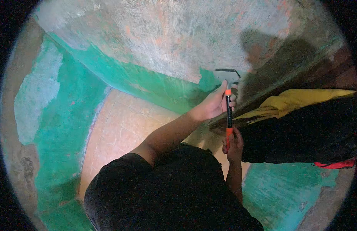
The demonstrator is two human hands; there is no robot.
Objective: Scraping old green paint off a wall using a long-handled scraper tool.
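Observation:
A long-handled scraper (229, 108) with a wide metal head and a black and orange handle stands against the wall (167, 37). My left hand (217, 102) grips it near the head, the thumb on the neck of the blade holder. Lower down, my right hand (234, 143) is closed around the orange end of the handle. The dark blade edge lies at the border between green paint (206, 79) and bare, mottled grey plaster. Orange flecks show in the plaster.
Peeling green paint covers parts of the side wall (62, 112). Tan floor tiles (117, 124) lie below. To the right, a yellow cloth (285, 101) and dark cloth (288, 132) hang close to my right hand, with something red (337, 164) at the far end.

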